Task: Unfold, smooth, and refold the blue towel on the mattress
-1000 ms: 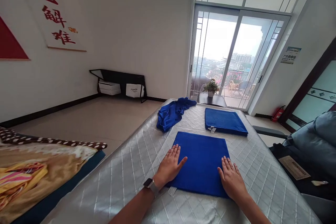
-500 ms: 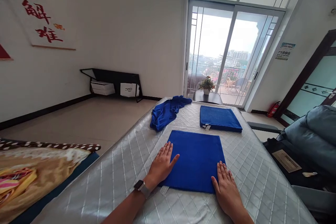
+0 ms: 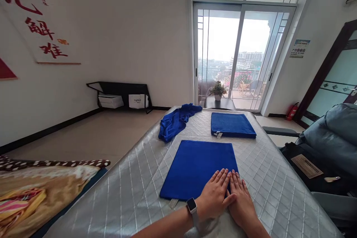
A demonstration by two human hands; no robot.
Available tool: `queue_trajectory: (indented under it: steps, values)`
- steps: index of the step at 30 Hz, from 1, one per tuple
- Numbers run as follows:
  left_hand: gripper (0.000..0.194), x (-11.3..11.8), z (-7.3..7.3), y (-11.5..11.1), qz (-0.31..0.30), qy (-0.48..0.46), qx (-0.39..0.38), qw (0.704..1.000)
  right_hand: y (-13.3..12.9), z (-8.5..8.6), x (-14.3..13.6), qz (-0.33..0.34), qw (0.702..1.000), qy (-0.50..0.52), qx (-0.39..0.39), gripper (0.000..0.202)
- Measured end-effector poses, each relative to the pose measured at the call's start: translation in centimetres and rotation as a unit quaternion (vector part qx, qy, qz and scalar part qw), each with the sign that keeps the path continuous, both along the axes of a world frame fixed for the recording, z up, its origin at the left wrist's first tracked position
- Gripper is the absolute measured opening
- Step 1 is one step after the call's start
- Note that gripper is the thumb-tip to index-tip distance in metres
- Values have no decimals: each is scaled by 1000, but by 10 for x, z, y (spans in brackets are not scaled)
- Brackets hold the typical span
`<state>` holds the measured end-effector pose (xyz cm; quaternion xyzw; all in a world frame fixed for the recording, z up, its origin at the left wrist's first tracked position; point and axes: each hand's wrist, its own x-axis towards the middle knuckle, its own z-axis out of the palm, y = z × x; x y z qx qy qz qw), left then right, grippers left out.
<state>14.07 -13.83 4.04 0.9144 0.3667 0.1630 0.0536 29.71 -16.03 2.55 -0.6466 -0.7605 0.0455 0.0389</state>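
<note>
A blue cloth (image 3: 199,163), flat and squared like a folded towel, lies on the silver quilted table cover (image 3: 131,189). A white tag sticks out at its near left edge. My left hand (image 3: 216,193), with a watch on the wrist, rests flat on the cloth's near right part, fingers stretched out. Right beside it, my right hand (image 3: 241,197) lies flat along the right edge, fingers stretched, touching the left thumb. Both hands hold nothing. The cloth's near right corner is hidden under them. Farther off sits a stack of folded blue cloths (image 3: 232,124) with white tags.
A crumpled blue cloth (image 3: 177,121) lies at the table's far left. Beyond the far edge a potted plant (image 3: 218,91) stands on a small dark table. A grey armchair (image 3: 338,137) is at the right, and tan bedding (image 3: 50,186) at the left.
My left hand has moved right across the blue cloth, from its left edge to beside my right hand. My right hand has stayed at the right edge. The view has shifted slightly.
</note>
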Motion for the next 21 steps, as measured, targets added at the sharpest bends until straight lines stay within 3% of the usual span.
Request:
queue_trajectory:
  steps: [4, 8, 16, 21]
  values:
    - [69, -13, -7, 5, 32, 5, -16, 999, 1, 1, -2, -22, 1000, 6, 0, 64]
    - [71, -56, -17, 3, 85, 29, -20, 996, 2, 3, -3, -38, 999, 20, 5, 70]
    - [74, -155, -47, -16, 249, 53, -7, 967, 1, 5, -5, -34, 999, 16, -2, 71]
    - [79, -180, -56, -33, 309, 43, 4, 950, 0, 8, -5, -36, 999, 19, -2, 72]
